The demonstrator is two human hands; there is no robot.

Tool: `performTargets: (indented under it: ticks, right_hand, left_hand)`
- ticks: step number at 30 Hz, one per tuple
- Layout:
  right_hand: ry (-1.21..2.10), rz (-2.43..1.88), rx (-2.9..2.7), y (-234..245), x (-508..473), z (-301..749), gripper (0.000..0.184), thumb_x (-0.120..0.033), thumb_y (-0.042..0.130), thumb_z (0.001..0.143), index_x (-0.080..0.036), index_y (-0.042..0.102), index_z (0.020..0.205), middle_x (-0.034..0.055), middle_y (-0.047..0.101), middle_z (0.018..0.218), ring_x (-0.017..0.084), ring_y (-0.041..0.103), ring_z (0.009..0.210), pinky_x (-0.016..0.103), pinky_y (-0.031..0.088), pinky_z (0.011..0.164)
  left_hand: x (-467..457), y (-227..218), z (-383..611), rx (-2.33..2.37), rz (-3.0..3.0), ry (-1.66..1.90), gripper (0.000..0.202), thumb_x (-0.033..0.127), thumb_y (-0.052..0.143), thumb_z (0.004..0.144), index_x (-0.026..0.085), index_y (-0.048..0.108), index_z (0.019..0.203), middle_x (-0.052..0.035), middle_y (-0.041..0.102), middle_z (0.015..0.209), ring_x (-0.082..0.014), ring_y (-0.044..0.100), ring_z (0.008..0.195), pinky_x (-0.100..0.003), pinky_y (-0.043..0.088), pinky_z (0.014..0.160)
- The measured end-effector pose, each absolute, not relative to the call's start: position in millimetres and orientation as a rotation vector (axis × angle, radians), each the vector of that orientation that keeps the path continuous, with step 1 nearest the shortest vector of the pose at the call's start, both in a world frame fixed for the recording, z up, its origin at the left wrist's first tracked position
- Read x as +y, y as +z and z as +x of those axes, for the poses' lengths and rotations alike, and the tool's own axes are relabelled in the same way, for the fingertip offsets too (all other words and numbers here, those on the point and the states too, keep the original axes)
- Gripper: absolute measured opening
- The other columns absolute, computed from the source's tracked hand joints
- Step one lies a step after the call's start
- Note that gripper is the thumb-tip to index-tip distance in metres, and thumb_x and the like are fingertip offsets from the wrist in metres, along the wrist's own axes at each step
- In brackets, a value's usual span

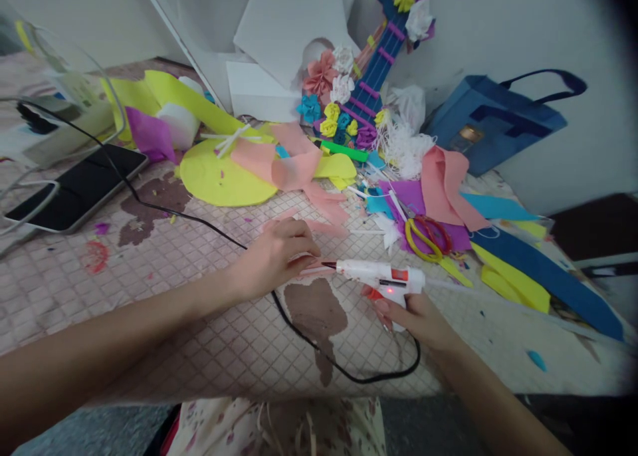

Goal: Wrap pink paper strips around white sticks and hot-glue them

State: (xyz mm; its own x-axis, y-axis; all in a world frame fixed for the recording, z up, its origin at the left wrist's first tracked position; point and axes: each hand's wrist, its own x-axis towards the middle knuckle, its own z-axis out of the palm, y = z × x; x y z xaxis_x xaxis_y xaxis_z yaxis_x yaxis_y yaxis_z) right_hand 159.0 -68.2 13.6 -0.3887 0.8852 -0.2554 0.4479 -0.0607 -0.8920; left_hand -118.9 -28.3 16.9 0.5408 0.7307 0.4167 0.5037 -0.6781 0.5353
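A person's two bare hands are working over a quilted cloth on a table. The right hand is gripping a white glue gun by its handle, fingers wrapping around near the orange trigger. The gun is sitting just right of centre, its long axis running almost level from side to side. Its dark nozzle is pointing left, towards the other hand, while its handle is slanting down towards the person. A small red light is glowing on its side.

The left hand is pinching a strip of pink paper between thumb and fingers, partly hiding it; the nozzle tip is lying right by the fingertips. A black cord is looping from the gun's handle and passing under the left wrist. Beyond the gun, to its right, red-and-yellow scissors are resting on purple paper.
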Motion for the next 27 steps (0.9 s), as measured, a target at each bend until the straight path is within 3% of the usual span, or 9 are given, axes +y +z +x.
performTargets:
  ticks: [12, 27]
  right_hand:
    - [1.480, -1.412, -1.755, 13.5, -67.8, 156.0, 0.035, -0.048, 0.060, 0.079, -0.017, 0.062, 0.094, -0.0009, 0.053, 0.060, 0.011, 0.049, 0.047, 0.022, 0.044, 0.041]
    - [1.490, -1.368, -1.732, 12.0, -66.5, 156.5, 0.031, -0.044, 0.059, 0.081, -0.016, 0.060, 0.096, -0.0019, 0.053, 0.061, 0.009, 0.048, 0.047, 0.022, 0.044, 0.042]
  left_hand:
    - [-30.2, 13.7, -118.7, 1.036, 2.578, 0.821, 0.026, 0.031, 0.046, 0.093, 0.017, 0.068, 0.091, -0.0068, 0.062, 0.089, -0.0181, 0.054, 0.086, -0.033, 0.037, 0.079]
    - [-26.2, 17.7, -122.4, 1.195, 2.668, 0.793, 0.020, 0.022, 0.045, 0.092, 0.016, 0.063, 0.085, -0.0058, 0.061, 0.088, -0.0187, 0.053, 0.088, -0.033, 0.037, 0.078]
